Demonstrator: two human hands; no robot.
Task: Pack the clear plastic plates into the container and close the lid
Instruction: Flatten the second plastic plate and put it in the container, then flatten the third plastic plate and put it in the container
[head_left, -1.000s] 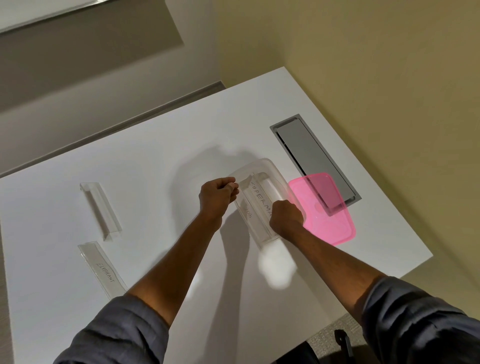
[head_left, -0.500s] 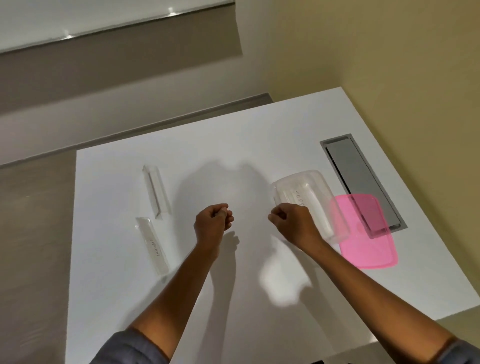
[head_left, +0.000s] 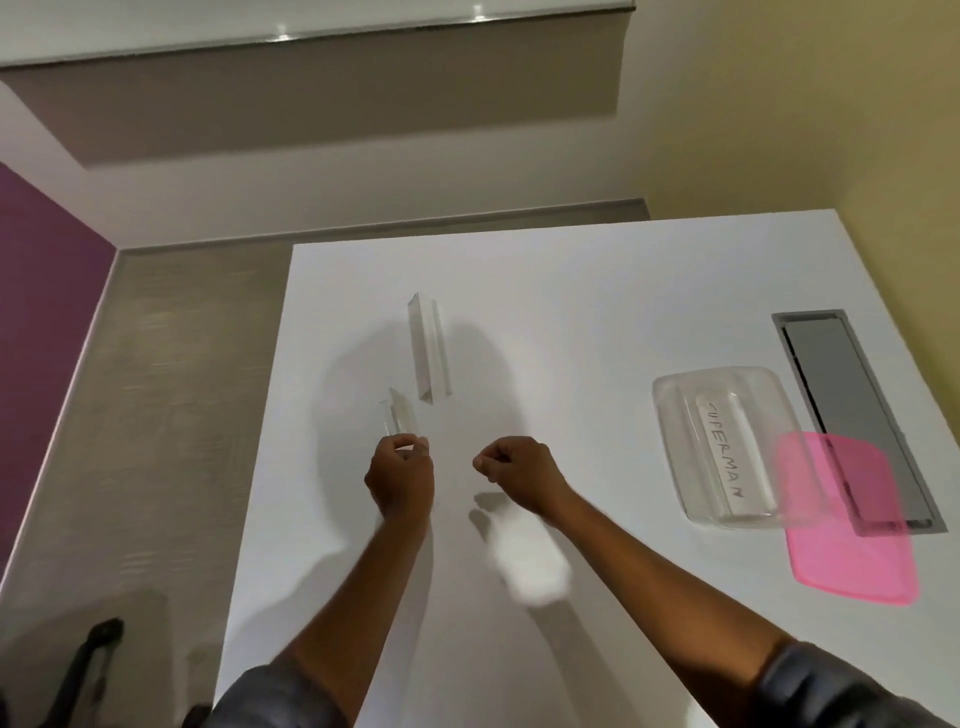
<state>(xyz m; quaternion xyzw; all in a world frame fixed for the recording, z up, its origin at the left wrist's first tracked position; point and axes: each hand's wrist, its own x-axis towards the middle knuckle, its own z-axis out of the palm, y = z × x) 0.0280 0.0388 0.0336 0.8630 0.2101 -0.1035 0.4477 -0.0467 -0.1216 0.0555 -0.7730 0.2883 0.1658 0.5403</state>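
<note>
Two clear plastic plates lie on the white table (head_left: 571, 291). My left hand (head_left: 400, 478) has its fingers closed on the near end of the nearer clear plate (head_left: 399, 418), which tilts up off the surface. The farther clear plate (head_left: 429, 354) lies just beyond it, untouched. My right hand (head_left: 519, 470) hovers beside the left as a loose fist holding nothing. The clear container (head_left: 722, 447) sits open at the right, with a lettered clear plate (head_left: 723, 457) inside. The pink lid (head_left: 852, 514) lies flat partly under the container's right edge.
A grey cable hatch (head_left: 852, 410) is set into the table at the far right, partly covered by the pink lid. The table's left edge drops to a carpeted floor. A dark chair part (head_left: 88, 660) shows at the bottom left.
Both hands left the container and moved left across the table. My left hand reached the nearer clear plate and closed on its end. The view swung left.
</note>
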